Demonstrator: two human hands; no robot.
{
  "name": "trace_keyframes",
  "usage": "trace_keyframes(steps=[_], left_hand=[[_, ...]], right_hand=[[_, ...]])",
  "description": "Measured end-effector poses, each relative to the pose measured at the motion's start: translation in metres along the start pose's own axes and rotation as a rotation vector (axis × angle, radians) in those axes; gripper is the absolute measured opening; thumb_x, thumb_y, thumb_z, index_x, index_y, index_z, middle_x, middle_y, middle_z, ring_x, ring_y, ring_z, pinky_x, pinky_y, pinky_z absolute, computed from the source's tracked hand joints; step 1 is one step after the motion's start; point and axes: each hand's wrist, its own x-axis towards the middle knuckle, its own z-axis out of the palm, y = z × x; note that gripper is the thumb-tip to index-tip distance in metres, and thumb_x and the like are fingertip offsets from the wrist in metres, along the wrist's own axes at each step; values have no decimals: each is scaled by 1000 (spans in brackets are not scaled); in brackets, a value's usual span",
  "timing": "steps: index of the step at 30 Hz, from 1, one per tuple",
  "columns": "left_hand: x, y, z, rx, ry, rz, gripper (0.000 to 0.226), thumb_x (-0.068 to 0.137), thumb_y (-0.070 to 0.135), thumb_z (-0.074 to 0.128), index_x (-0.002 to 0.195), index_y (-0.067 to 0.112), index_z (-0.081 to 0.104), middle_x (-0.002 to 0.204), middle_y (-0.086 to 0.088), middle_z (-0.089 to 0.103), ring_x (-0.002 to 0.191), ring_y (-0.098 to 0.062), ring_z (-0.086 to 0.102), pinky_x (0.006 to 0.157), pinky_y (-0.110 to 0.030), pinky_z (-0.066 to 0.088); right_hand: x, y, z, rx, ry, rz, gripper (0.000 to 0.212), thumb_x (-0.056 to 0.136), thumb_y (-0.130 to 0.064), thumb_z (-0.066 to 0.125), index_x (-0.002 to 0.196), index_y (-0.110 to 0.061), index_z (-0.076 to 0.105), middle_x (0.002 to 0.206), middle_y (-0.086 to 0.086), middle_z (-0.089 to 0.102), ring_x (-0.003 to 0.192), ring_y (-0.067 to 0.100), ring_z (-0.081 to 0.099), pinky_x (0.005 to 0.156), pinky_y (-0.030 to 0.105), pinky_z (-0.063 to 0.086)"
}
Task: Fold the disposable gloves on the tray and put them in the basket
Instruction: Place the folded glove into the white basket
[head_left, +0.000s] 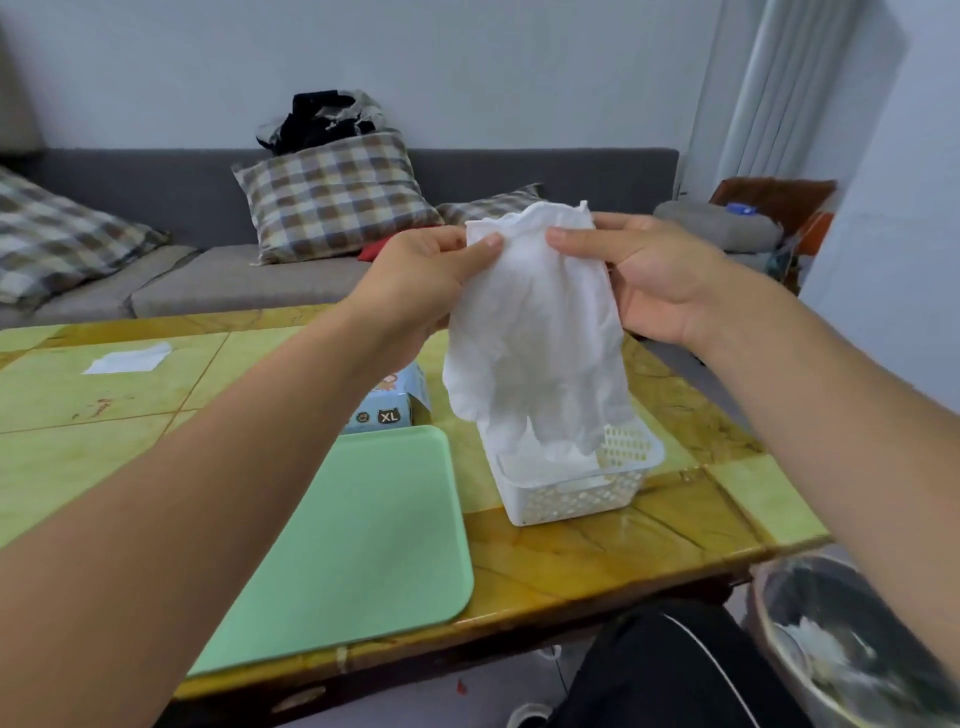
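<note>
White disposable glove (535, 332) (cuff up), pinched by left hand (415, 280) and right hand (654, 280) above white basket (571, 493); green tray (374, 545) beside it

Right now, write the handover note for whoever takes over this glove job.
Left hand: pinches the cuff edge of the white disposable glove, thumb on top.
Right hand: pinches the same cuff from the other side.
The glove hangs unfolded in the air, its tips dangling over the white basket.
The green tray shows no gloves on it.
The basket already holds white glove material; how many, cannot tell.
Left to do: fold this glove and put it in the basket.
</note>
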Motion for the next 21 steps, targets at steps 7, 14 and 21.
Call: trace_keyframes(steps=[7,14,21], left_hand=[[57,-27,18,25,43,-120,16,97,24,68,107,14,76,97,-1,79,91,-18,76,75,-30,63],[107,-32,11,-53,60,5,20,97,21,66,111,9,73,108,-11,76,99,-27,74,86,-39,61],[86,-122,13,381,-189,81,9,89,18,76,89,10,79,80,2,73,71,-5,60,71,-19,51]], right_hand=[[54,25,-35,-127,-5,122,36,92,-8,70,128,-4,67,120,14,73,115,28,69,101,46,54],[110,13,-54,-185,16,-93,22,87,-13,78,108,-10,70,103,9,76,93,25,72,92,45,58],[90,103,-94,-399,-110,27,15,85,4,72,98,-4,70,89,7,74,80,16,68,81,33,54]])
